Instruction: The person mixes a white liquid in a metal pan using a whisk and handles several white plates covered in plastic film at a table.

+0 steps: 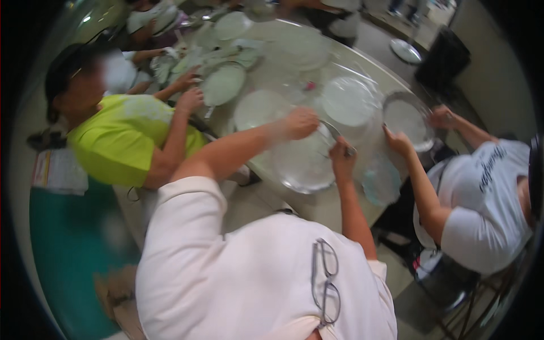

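My right hand (343, 155) grips a metal utensil (332, 128), perhaps a spoon or tongs; blur hides its exact kind. Its curved end reaches up toward my left hand (302, 123), whose fingers are bunched together by it. Whether those fingers hold anything is hidden. Below both hands, a round, shallow clear dish (302, 163) with a whitish inside lies near the table's edge. Just left of it is another pale round dish (259, 111). A white plate (348, 101) on crinkled clear wrap lies beyond my right hand.
A light round table (293, 89) bears several more dishes. At right, a co-worker (471, 204) holds a metal-rimmed round pan (408, 121). At left, a person in a yellow-green shirt (136, 136) has hands by a green-tinted dish (224, 84). Pale-blue plastic (381, 180) lies near the table edge.
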Tool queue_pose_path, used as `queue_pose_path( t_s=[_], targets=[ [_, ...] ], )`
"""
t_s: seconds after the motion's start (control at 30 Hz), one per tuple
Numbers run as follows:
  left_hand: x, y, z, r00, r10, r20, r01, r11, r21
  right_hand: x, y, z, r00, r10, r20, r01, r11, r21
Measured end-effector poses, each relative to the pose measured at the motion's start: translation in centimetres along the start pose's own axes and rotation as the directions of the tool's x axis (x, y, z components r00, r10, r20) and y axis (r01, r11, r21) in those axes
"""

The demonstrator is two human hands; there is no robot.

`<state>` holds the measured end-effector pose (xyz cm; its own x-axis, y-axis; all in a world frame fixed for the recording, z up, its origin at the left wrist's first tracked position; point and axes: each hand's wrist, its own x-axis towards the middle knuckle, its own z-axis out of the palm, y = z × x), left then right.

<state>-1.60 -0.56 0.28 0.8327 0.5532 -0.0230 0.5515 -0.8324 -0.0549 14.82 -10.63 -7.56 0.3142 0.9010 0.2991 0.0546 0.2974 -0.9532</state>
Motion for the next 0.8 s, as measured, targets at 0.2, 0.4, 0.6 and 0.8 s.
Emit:
queue_pose_path(
  t_s=[0.2,0.4,0.6,0.8],
  targets=[
    [-1.4,-3.4,1.6,0.999,-0.026,0.047,0.027,0.999,-0.024,0.0,-1.6,0.0,0.991,0.115,0.072,-0.123,0.984,0.127],
    [-2.6,-3.7,0.8,0.979,-0.178,0.097,0.185,0.981,-0.062,0.2,-1.6,0.2,0.991,0.109,0.076,-0.117,0.987,0.111],
    [-3.6,-3.7,-0.4,0.885,-0.31,0.346,0.32,0.947,0.03,0.3,-1.5,0.5,0.985,0.156,0.068,-0.163,0.98,0.11],
    [-4.9,-2.2,-1.0,0.916,-0.365,0.168,0.376,0.926,-0.04,0.2,-1.8,0.2,0.985,0.164,0.061,-0.169,0.982,0.087]
  ],
)
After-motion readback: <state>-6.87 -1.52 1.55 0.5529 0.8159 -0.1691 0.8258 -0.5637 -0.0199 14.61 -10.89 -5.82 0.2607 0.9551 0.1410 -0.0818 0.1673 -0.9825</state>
